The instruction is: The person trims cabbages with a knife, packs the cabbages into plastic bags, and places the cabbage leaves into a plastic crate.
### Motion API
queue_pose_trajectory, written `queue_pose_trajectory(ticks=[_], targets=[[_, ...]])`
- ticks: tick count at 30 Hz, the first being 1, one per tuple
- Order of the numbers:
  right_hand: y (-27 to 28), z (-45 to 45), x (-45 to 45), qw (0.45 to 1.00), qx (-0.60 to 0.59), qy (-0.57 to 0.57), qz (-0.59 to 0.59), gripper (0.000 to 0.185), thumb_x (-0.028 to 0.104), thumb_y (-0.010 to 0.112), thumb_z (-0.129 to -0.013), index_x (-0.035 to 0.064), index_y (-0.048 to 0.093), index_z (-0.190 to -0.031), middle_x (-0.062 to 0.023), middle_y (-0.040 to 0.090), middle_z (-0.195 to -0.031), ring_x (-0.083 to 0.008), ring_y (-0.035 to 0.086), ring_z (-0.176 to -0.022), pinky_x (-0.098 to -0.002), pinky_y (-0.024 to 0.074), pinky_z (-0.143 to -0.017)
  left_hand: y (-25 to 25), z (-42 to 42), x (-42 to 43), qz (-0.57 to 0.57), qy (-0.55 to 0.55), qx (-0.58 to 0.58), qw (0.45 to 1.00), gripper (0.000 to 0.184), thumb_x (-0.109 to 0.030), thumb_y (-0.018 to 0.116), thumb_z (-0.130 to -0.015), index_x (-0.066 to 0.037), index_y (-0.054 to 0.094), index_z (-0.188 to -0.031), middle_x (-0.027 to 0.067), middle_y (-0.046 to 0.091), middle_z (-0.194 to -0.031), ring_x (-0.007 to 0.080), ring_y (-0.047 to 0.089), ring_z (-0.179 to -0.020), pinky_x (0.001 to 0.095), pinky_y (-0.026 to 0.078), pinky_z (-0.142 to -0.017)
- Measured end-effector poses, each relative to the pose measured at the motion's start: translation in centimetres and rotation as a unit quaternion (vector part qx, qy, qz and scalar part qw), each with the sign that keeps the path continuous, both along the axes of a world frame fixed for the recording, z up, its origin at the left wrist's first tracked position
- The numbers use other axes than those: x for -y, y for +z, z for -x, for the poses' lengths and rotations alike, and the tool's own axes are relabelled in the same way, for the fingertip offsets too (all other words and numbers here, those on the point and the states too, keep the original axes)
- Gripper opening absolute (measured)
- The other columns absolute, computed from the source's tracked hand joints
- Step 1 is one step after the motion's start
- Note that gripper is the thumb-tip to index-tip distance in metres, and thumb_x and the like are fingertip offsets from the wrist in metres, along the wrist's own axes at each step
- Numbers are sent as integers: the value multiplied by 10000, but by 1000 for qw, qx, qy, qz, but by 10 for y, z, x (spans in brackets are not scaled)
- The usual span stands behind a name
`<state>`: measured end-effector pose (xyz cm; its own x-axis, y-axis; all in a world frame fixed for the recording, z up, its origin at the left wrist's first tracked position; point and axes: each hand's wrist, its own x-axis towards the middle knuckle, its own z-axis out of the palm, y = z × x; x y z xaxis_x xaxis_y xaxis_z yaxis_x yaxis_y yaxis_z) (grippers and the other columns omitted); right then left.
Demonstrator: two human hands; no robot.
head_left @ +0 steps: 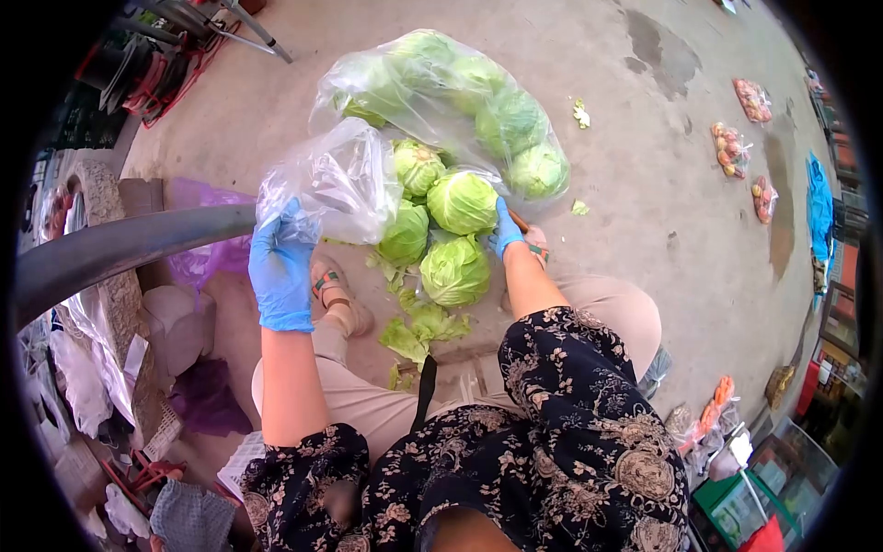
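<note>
Blue-gloved, my left hand (282, 267) has its fingers closed on a crumpled clear plastic bag (336, 179), bunched to the left of the cabbages. My right hand (504, 230), also in a blue glove, is against the right side of a round green cabbage (463, 202). From its outer side a brown handle (520, 222) sticks out; whatever it belongs to is hidden. Close by sit another cabbage (455, 271) in front, one on the left (403, 235) and one behind (417, 166). Beyond them, a large clear bag (441, 87) covers several more cabbages.
Loose cabbage leaves (423, 327) lie between my feet. A grey curved bar (138, 250) reaches in from the left, near a purple plastic bag (207, 230). Bags of round fruit (729, 150) rest on the concrete floor (635, 175) at right. Cable reels (138, 78) stand far left.
</note>
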<state>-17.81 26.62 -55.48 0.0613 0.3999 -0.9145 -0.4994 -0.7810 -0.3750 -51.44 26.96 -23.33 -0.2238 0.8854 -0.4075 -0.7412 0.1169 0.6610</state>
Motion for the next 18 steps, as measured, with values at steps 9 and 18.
queue_pose_trajectory(ticks=[9, 18], targets=[[1, 18, -35, 996, -67, -59, -9, 779, 567, 675, -660, 116, 446, -1252, -98, 494, -1241, -272, 488, -1089, -423, 391, -922, -10, -2, -1, 57, -3, -94, 994, 223, -85, 468, -832, -11, 579, -1011, 53, 600, -930, 152, 561, -852, 285, 438, -796], [-39, 28, -30, 982, 69, -64, -165, 425, 462, 645, -749, 57, 531, -809, -49, 528, -815, -189, 495, -767, -286, 418, -741, -16, -11, -6, 68, -53, -62, 994, 268, -68, 486, -824, -29, 545, -1083, 67, 596, -1013, 178, 569, -910, 350, 454, -827]])
